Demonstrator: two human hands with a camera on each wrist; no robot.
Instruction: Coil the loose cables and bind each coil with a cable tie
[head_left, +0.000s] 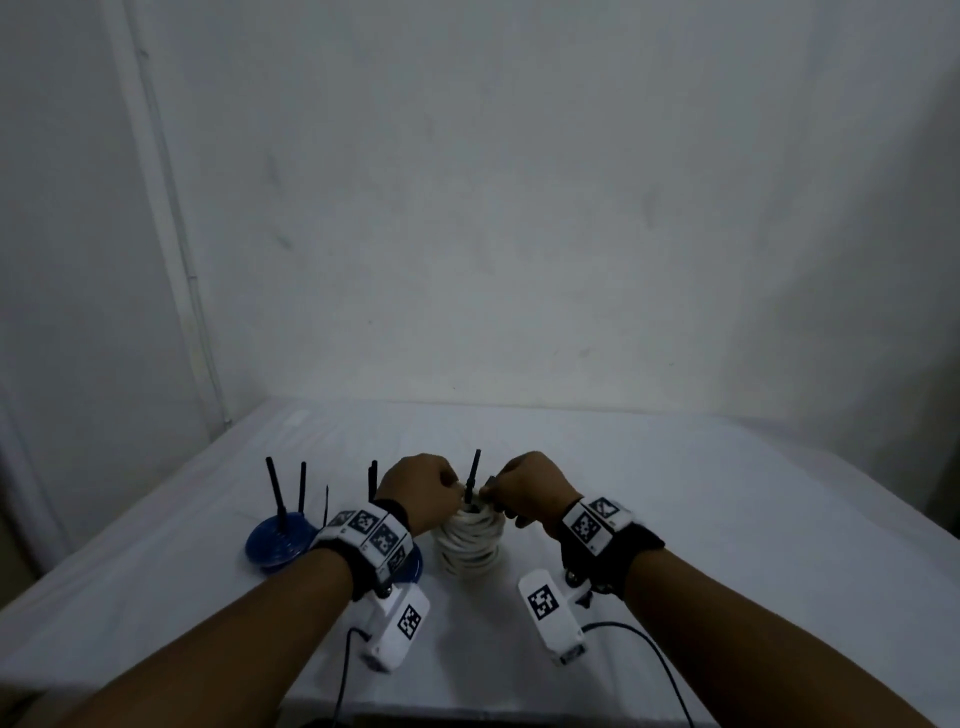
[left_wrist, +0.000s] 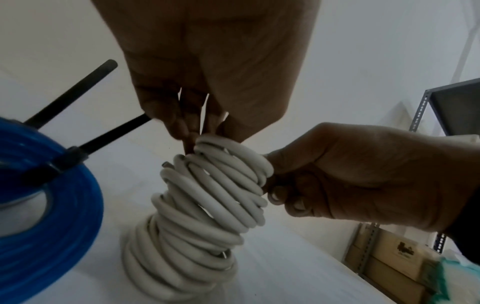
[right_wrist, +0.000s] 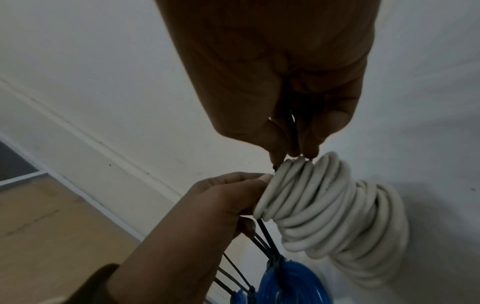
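A white-covered table (head_left: 675, 519) carries a white cable coil (head_left: 470, 543) standing near its front middle, its long axis roughly upright and leaning slightly, the loops stacked from the cloth up to both hands. Just left lies a flat blue cable coil (head_left: 278, 540), already bound, black tie tails pointing up. The left hand (head_left: 421, 491) curls its fingers around the white coil's top loops. The right hand (head_left: 530, 486) pinches a black cable tie (head_left: 471, 480), its tail pointing upward. A cardboard box (left_wrist: 400, 265) bears blurred, unreadable print.
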